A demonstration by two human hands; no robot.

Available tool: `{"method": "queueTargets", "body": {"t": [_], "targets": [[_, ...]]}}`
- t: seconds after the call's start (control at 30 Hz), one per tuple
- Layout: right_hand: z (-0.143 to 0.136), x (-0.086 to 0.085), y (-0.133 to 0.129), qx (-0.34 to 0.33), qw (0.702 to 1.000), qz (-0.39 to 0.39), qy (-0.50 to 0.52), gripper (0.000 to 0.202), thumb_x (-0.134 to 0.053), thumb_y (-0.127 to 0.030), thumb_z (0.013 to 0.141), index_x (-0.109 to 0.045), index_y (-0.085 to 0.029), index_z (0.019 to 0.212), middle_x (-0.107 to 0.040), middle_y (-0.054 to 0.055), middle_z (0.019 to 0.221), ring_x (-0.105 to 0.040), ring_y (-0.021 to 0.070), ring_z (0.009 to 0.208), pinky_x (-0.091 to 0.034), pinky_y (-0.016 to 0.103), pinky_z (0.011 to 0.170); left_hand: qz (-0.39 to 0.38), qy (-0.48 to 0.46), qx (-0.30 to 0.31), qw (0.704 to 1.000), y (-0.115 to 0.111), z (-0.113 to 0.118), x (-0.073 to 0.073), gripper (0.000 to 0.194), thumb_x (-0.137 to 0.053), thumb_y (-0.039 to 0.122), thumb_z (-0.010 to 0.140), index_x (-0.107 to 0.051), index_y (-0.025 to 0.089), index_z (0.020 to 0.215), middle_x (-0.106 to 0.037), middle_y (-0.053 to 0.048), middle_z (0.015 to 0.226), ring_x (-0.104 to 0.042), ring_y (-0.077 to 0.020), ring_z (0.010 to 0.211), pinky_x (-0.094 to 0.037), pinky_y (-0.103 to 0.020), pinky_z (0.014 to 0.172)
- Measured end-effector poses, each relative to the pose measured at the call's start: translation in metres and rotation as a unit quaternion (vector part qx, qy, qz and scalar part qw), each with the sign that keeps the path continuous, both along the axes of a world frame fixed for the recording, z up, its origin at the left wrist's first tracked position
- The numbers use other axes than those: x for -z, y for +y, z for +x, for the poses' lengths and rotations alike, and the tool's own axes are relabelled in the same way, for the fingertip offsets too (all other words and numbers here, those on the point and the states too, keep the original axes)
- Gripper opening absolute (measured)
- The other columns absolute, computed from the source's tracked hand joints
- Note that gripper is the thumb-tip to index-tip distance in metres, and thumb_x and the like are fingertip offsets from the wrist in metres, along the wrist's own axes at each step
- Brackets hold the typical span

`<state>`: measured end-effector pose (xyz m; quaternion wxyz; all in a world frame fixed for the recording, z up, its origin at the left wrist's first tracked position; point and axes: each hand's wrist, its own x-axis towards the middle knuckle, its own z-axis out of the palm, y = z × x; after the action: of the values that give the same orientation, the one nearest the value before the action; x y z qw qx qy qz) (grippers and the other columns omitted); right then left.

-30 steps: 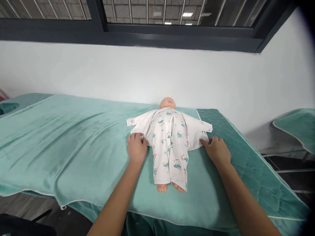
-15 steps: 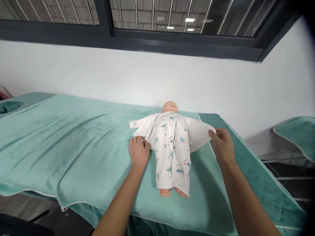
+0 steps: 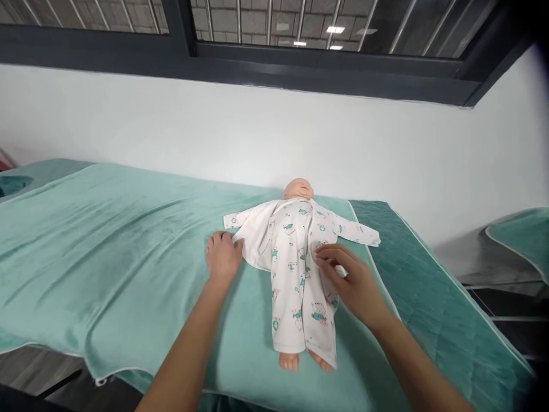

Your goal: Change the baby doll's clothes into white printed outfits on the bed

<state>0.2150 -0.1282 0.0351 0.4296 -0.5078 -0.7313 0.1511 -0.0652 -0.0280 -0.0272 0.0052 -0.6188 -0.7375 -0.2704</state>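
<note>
A doll [image 3: 299,189] in printed white clothes [image 3: 288,312] lies on a green blanket [image 3: 141,257] below a barred window [image 3: 274,23], a person's left hand [image 3: 223,256] beside one spread flap, the right hand [image 3: 354,280] over the front.

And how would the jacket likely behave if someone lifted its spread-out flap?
The jacket would probably be floppy, as the flap lies slack on the bed with soft creases. It looks light, since the cloth appears thin. Pulled further, it might tug at the doll, as it lies around the doll's torso.
</note>
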Motion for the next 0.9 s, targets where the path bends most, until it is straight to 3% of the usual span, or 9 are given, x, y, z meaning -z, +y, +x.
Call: {"method": "queueTargets", "body": {"t": [0.13, 0.23, 0.3, 0.4, 0.53, 0.6, 0.7, 0.77, 0.9], "targets": [[0.012, -0.007, 0.037, 0.084, 0.994, -0.039, 0.055, 0.019, -0.053, -0.038, 0.093, -0.066, -0.024, 0.095, -0.068, 0.003, 0.094, -0.064, 0.0178, 0.083, -0.051, 0.03, 0.071, -0.017, -0.123, 0.039, 0.991, 0.015, 0.002, -0.009, 0.013, -0.053, 0.032, 0.089, -0.058, 0.02, 0.086, -0.065, -0.011, 0.1, -0.058, -0.0297, 0.099, -0.046, -0.044, 0.085], [0.014, -0.01, 0.086, 0.163, 0.982, -0.051, 0.085, 0.022, -0.054, -0.041, 0.09, -0.067, -0.023, 0.095, -0.068, 0.002, 0.086, -0.06, 0.0154, 0.068, -0.047, 0.028, 0.063, 0.036, -0.323, 0.102, 0.94, 0.007, 0.027, -0.035, 0.018, -0.044, 0.039, 0.096, -0.05, 0.023, 0.091, -0.066, -0.004, 0.095, -0.062, -0.0215, 0.089, -0.05, -0.036, 0.079], [0.011, -0.011, 0.12, 0.196, 0.977, -0.052, 0.07, 0.021, -0.055, -0.039, 0.088, -0.066, -0.022, 0.089, -0.067, 0.002, 0.08, -0.059, 0.0155, 0.066, -0.044, 0.028, 0.062, 0.076, -0.366, 0.201, 0.905, -0.005, 0.051, -0.058, 0.017, -0.042, 0.04, 0.098, -0.048, 0.025, 0.093, -0.065, -0.004, 0.112, -0.061, -0.0204, 0.107, -0.05, -0.036, 0.09], [0.004, -0.011, 0.154, 0.201, 0.977, -0.071, 0.015, 0.019, -0.054, -0.037, 0.086, -0.062, -0.022, 0.078, -0.066, 0.001, 0.073, -0.056, 0.0164, 0.066, -0.04, 0.029, 0.062, 0.016, -0.259, 0.397, 0.88, -0.026, 0.084, -0.082, 0.011, -0.046, 0.034, 0.098, -0.052, 0.025, 0.094, -0.063, -0.005, 0.122, -0.058, -0.0213, 0.116, -0.049, -0.038, 0.098], [-0.002, -0.004, 0.163, 0.215, 0.972, -0.09, 0.035, 0.024, -0.055, -0.045, 0.085, -0.058, -0.022, 0.078, -0.066, 0.001, 0.073, -0.056, 0.0167, 0.064, -0.038, 0.029, 0.061, -0.036, -0.143, 0.503, 0.852, -0.035, 0.096, -0.087, 0.012, -0.046, 0.026, 0.097, -0.058, 0.025, 0.093, -0.064, -0.006, 0.122, -0.059, -0.0216, 0.112, -0.047, -0.039, 0.101], [-0.001, -0.002, 0.161, 0.213, 0.97, -0.1, 0.054, 0.031, -0.059, -0.053, 0.082, -0.059, -0.022, 0.079, -0.067, 0.003, 0.075, -0.058, 0.018, 0.066, -0.039, 0.029, 0.061, -0.074, -0.177, 0.5, 0.844, -0.025, 0.091, -0.089, 0.016, -0.048, 0.031, 0.097, -0.062, 0.025, 0.093, -0.068, -0.003, 0.112, -0.063, -0.0189, 0.1, -0.052, -0.034, 0.09], [0.002, -0.004, 0.16, 0.213, 0.967, -0.129, 0.052, 0.035, -0.063, -0.057, 0.078, -0.06, -0.022, 0.081, -0.068, 0.004, 0.078, -0.06, 0.0203, 0.07, -0.041, 0.03, 0.062, -0.071, -0.27, 0.402, 0.872, 0.008, 0.085, -0.098, 0.024, -0.049, 0.039, 0.096, -0.068, 0.025, 0.091, -0.07, 0.001, 0.086, -0.064, -0.0151, 0.076, -0.051, -0.028, 0.07], [0.004, -0.007, 0.162, 0.219, 0.963, -0.146, 0.055, 0.033, -0.062, -0.054, 0.078, -0.061, -0.022, 0.082, -0.069, 0.004, 0.08, -0.061, 0.0207, 0.072, -0.041, 0.031, 0.064, -0.026, -0.285, 0.332, 0.899, 0.037, 0.09, -0.104, 0.024, -0.051, 0.037, 0.094, -0.07, 0.023, 0.09, -0.071, 0.0, 0.087, -0.063, -0.0155, 0.077, -0.05, -0.028, 0.074], [0.008, -0.012, 0.166, 0.229, 0.955, -0.171, 0.077, 0.026, -0.06, -0.046, 0.08, -0.065, -0.021, 0.084, -0.071, 0.004, 0.084, -0.06, 0.0195, 0.075, -0.04, 0.031, 0.068, -0.009, -0.264, 0.316, 0.911, 0.089, 0.118, -0.103, 0.021, -0.054, 0.032, 0.09, -0.073, 0.021, 0.09, -0.073, -0.003, 0.093, -0.064, -0.0178, 0.086, -0.048, -0.029, 0.077]]}}
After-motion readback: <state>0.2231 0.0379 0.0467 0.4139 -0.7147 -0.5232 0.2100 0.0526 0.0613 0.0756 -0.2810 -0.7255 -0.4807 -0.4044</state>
